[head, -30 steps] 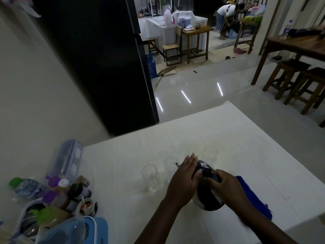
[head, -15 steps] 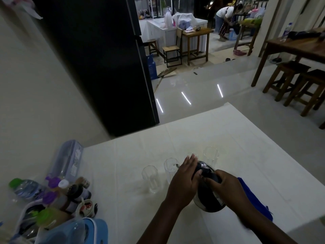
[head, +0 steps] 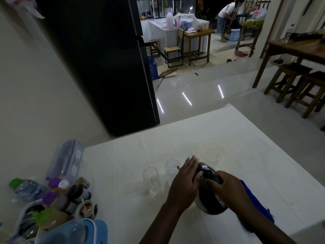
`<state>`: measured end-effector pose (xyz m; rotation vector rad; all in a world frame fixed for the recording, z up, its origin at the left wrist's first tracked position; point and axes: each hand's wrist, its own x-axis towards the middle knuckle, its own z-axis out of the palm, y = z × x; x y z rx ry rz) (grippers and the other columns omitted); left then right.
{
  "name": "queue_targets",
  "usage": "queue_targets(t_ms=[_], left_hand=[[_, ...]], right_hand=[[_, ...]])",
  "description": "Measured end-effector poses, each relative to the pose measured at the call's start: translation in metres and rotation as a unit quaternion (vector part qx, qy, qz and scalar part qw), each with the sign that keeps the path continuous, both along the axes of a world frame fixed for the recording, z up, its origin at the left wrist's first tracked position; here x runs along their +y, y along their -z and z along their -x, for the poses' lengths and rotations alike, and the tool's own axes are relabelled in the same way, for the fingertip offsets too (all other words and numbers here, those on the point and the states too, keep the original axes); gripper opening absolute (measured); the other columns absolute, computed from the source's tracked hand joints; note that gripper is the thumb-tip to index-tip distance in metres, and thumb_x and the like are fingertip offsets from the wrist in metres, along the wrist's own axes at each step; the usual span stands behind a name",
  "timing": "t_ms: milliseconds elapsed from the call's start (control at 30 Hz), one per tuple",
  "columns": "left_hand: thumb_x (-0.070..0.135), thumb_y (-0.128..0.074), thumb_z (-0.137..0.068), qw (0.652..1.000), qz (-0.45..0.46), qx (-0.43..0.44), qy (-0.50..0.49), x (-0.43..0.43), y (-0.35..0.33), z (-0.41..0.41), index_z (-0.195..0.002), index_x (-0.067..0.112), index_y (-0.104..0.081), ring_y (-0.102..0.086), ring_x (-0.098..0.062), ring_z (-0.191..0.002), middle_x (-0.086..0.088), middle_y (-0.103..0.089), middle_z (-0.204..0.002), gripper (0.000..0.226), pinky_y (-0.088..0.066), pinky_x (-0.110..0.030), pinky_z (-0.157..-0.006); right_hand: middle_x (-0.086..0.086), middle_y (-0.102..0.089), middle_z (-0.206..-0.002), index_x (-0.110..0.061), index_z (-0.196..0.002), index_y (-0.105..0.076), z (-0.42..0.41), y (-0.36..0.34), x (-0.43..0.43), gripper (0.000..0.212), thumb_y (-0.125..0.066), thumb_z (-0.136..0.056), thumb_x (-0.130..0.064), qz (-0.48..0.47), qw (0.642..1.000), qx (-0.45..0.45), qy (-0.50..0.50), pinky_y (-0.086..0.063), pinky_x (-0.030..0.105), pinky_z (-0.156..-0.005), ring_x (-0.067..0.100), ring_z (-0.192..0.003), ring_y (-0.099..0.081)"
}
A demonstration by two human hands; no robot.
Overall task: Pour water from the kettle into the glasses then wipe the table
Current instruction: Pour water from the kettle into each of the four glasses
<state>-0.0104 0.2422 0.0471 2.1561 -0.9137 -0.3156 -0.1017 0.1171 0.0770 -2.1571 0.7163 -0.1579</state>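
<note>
Lower centre of frame: a dark, steel-bodied electric kettle [head: 209,196] is held tilted over the white tabletop [head: 246,147], spout end towards the row of clear drinking glasses [head: 151,180] just left of and above it. The right hand [head: 228,189] is clamped round the black handle; the left hand [head: 184,180] is laid flat, fingers together, against the lid and upper side, steadying rather than gripping.

Whether water is running cannot be told in the dim light, and the fill level of the glasses is not readable.

Handling, as judged: the kettle is rigid and probably heavy if full, its polished body slick and possibly hot, so the handle is the place to be taken, with the lid only lightly braced. The glasses are thin, light, breakable and easily tipped by the spout.

A blue cloth [head: 253,199] lies at lower right, partly under the right forearm.
</note>
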Motion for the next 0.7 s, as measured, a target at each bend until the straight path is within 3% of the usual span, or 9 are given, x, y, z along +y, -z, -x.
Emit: queue_targets(t_ms=[200, 400, 700], left_hand=[[0.06, -0.016, -0.092, 1.0, 0.001, 0.005, -0.001, -0.0006, -0.0009, 0.0014, -0.148, 0.029, -0.021, -0.006, 0.005, -0.141, 0.015, -0.017, -0.155, 0.064, -0.015, -0.024, -0.115], [0.056, -0.019, -0.095, 1.0, 0.003, 0.006, -0.003, -0.0013, -0.0013, 0.0001, -0.148, 0.029, -0.021, -0.007, 0.004, -0.141, 0.015, -0.018, -0.155, 0.06, -0.016, -0.024, -0.115], [0.054, -0.021, -0.096, 1.0, 0.007, 0.008, -0.003, -0.0015, -0.0008, -0.0003, -0.148, 0.031, -0.02, -0.005, 0.006, -0.141, 0.02, -0.015, -0.153, 0.057, -0.012, -0.017, -0.112]], right_hand=[[-0.01, -0.061, -0.073, -0.03, -0.086, -0.057, -0.0007, -0.001, -0.0011, 0.008, -0.062, -0.082, -0.035, -0.003, 1.0, 0.004, 0.004, -0.055, 0.026, -0.066, 0.01, -0.071, -0.062], [-0.014, -0.058, -0.073, -0.024, -0.093, -0.062, -0.0028, -0.0004, -0.0011, 0.015, -0.062, -0.083, -0.035, 0.01, 1.0, 0.014, 0.005, -0.043, 0.014, -0.057, 0.0, -0.068, -0.055], [-0.008, -0.062, -0.082, -0.021, -0.099, -0.065, -0.0046, -0.0024, -0.001, 0.022, -0.062, -0.082, -0.035, 0.013, 1.0, 0.017, 0.008, -0.044, 0.017, -0.061, 0.009, -0.075, -0.059]])
